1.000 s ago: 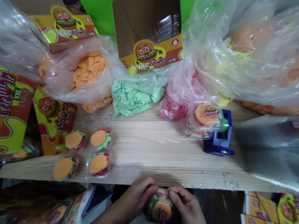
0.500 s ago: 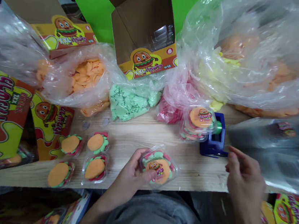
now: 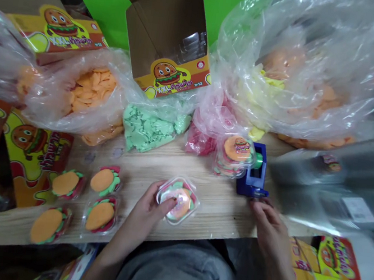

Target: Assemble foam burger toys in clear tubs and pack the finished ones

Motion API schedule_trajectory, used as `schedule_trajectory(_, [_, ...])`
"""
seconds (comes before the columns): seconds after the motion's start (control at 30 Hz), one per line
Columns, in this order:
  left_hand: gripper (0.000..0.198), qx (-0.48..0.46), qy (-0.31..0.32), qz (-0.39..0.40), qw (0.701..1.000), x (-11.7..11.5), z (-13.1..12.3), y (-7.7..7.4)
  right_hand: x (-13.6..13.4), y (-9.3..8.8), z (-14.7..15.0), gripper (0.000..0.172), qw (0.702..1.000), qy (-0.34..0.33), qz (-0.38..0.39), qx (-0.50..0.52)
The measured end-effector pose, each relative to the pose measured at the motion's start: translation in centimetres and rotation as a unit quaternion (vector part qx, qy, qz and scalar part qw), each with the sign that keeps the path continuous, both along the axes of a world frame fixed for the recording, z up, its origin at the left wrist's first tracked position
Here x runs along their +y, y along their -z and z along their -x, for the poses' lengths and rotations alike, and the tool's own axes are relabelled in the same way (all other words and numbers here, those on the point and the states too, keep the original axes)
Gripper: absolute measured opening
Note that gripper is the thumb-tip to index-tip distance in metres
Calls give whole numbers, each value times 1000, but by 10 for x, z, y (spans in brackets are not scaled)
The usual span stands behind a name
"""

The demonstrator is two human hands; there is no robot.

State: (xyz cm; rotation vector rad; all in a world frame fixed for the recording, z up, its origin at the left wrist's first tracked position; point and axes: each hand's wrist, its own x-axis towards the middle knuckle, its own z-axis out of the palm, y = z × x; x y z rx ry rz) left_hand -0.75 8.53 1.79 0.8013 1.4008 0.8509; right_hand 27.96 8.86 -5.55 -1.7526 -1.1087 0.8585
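Fingertips (image 3: 169, 203) of the left hand (image 3: 140, 216) curl over a clear plastic clamshell (image 3: 185, 212) holding a gummy burger (image 3: 181, 201), gripping it near the front edge of the light wood tabletop (image 3: 214, 218). The right hand (image 3: 268, 227) is well apart from the left, empty and loosely curled, its fingers just at the lower edge of a blue tape dispenser (image 3: 253, 180). Against the dispenser leans a sealed, labelled clamshell pack (image 3: 234, 157). Toward the tabletop's left side lie four more gummy burgers, two bare-looking (image 3: 65, 183) (image 3: 47, 226) and two in open clear trays (image 3: 105, 181) (image 3: 100, 215). Along the back edge sit clear bags of orange gummy pieces (image 3: 90, 92), green pieces (image 3: 147, 128) and red pieces (image 3: 200, 141), and a large bag of orange and yellow pieces (image 3: 283, 74) bulges at the back right. Behind the green bag stands an open cardboard display box (image 3: 167, 76) with a burger cartoon on its yellow front, and printed yellow cartons (image 3: 35, 157) crowd the left end.
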Motion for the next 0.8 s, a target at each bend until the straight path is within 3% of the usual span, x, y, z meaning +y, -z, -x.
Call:
schedule_trajectory(0.1, [40,-30,-61,-3,998,3,1,-1,0,13,-2,24,996,53,50,-43])
schedule_trajectory(0.2, [44,-77,-104,10,992,4,0,-4,-6,4,-3,25,995,21,91,-25])
schedule_trajectory(0.33, [45,-132,-126,26,983,5,-1,-9,-30,-43,17,20,981,-126,118,85])
schedule_trajectory(0.43, [44,-161,-133,30,978,6,-2,-11,-37,-81,53,17,956,-234,56,170])
schedule_trajectory(0.53, [42,-166,-121,8,979,4,-5,-16,-27,-103,91,16,940,-287,12,185])
schedule_trajectory(0.67, [41,-143,-121,-40,981,-1,-6,-23,-10,-105,121,23,955,-258,62,131])
schedule_trajectory(0.8, [39,-145,-132,-33,980,-3,-2,-26,-5,-102,128,24,952,-247,111,143])
